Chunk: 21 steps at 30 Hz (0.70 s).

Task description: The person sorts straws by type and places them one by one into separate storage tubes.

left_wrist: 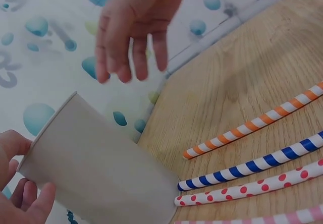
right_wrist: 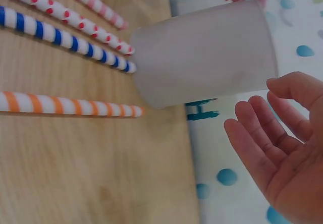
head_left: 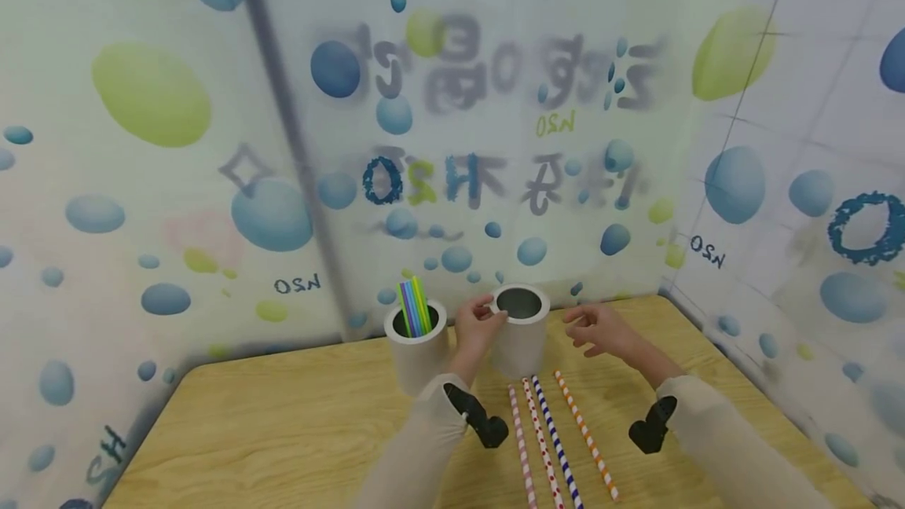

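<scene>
An empty white cup (head_left: pixel 519 344) stands upright on the table, and my left hand (head_left: pixel 478 334) holds its rim on the left side, thumb near the front edge. In the left wrist view the left hand (left_wrist: pixel 22 193) is at the rim of the grey-white cup (left_wrist: pixel 101 163). Just right of the cup, my right hand (head_left: pixel 601 330) hovers with relaxed, slightly bent fingers; the right wrist view shows the hand (right_wrist: pixel 282 143) with nothing in it. Four striped or dotted straws, among them an orange one (head_left: pixel 585 434) and a blue one (head_left: pixel 557 440), lie in front of the cup.
A second white cup (head_left: pixel 417 360) with several coloured sticks (head_left: pixel 415 309) in it stands left of my left hand. The wooden table (head_left: pixel 283 422) meets a patterned curtain wall (head_left: pixel 452 140) behind and at the sides.
</scene>
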Available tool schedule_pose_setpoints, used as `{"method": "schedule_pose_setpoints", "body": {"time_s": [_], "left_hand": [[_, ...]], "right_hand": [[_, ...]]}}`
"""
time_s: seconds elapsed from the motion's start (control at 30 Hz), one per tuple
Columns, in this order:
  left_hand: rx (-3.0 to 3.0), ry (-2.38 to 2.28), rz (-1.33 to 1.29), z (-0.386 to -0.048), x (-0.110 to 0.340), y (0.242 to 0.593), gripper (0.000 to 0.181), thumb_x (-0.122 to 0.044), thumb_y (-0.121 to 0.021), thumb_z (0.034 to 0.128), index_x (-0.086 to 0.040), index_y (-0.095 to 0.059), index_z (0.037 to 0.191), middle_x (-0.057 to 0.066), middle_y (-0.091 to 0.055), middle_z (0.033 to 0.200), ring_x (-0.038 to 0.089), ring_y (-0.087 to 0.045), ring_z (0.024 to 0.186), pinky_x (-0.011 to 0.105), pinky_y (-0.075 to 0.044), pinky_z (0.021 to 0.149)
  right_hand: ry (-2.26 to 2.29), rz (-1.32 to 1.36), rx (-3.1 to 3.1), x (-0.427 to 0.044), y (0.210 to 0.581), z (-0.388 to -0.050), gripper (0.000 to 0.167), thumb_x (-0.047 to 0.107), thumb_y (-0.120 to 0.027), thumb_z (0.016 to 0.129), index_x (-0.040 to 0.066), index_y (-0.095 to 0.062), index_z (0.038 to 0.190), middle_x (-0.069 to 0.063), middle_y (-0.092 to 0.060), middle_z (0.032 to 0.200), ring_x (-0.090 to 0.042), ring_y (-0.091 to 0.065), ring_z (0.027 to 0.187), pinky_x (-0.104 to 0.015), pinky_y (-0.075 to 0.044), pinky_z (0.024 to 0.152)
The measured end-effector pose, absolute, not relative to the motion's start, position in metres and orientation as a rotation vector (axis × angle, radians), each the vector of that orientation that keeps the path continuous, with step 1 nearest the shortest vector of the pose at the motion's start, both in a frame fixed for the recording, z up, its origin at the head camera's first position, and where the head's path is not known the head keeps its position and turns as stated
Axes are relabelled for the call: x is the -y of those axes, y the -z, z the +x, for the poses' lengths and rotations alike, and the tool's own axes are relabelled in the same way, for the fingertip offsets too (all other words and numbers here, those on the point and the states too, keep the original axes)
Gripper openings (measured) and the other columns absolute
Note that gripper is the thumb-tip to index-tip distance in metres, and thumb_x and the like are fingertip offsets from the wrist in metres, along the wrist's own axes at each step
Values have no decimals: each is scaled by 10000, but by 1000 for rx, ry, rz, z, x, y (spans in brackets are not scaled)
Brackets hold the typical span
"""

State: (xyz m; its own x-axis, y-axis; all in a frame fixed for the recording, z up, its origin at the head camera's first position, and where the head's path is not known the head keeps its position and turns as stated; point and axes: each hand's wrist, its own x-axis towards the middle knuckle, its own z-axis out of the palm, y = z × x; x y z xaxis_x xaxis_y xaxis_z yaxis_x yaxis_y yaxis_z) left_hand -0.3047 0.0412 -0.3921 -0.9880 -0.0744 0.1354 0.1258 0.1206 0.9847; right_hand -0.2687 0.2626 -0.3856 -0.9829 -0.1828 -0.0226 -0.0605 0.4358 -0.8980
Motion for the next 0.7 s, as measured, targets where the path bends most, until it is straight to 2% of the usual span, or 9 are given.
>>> {"method": "schedule_pose_setpoints", "body": {"time_s": [0.23,0.7], "left_hand": [[2192,2003,7,-304,-45,394,343,-12,-713,727,28,-636,1059,101,-553,867,212,-551,809,323,-500,734],[2180,2019,7,-308,-44,400,351,-22,-717,734,8,-635,1073,116,-568,917,238,-580,874,325,-507,765]], "right_hand": [[1616,-90,-2481,-261,428,-262,334,90,-588,871,-106,-517,1131,-195,-592,887,-265,-594,743,-426,-520,620],[1652,119,-2457,-252,473,-252,326,80,-637,831,-98,-524,1079,-63,-575,756,-168,-532,617,-318,-480,504]]}}
